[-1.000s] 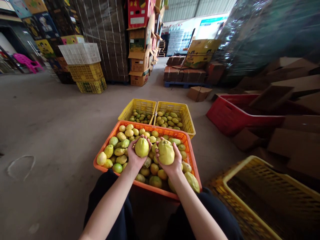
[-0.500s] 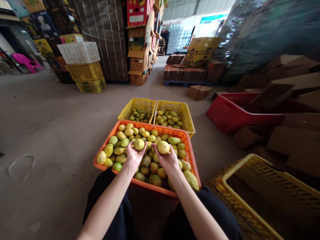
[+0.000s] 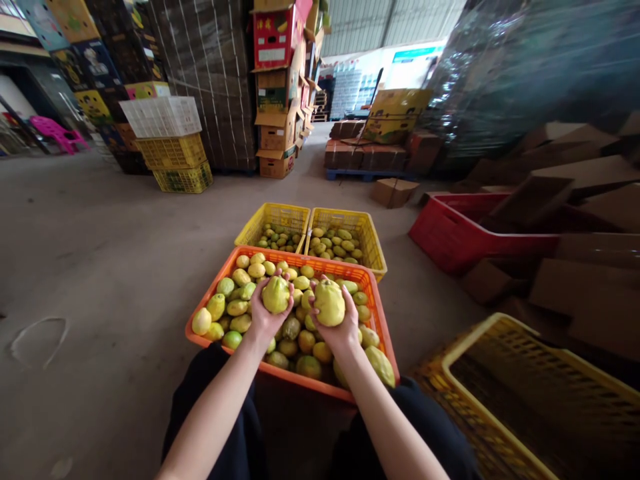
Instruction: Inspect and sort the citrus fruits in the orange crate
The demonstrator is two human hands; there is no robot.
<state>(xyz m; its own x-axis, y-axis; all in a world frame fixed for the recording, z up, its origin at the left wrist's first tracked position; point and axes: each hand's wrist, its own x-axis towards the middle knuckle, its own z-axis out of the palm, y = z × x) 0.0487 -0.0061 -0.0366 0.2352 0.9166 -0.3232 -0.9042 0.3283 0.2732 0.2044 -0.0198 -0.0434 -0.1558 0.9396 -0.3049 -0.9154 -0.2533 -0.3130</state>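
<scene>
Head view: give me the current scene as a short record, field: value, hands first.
left hand: holds a yellow-green fruit
right hand: holds a pale yellow fruit
held fruits: apart, above the orange crate
orange crate contents: many yellow to green fruits
beyond it: left yellow crate and right yellow crate, side by side, both with fruit
right side: red crate, cardboard
far left: pink chair

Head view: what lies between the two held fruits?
The left held fruit and right held fruit stand apart; through the gap, the head view shows loose fruit in the orange crate.
</scene>
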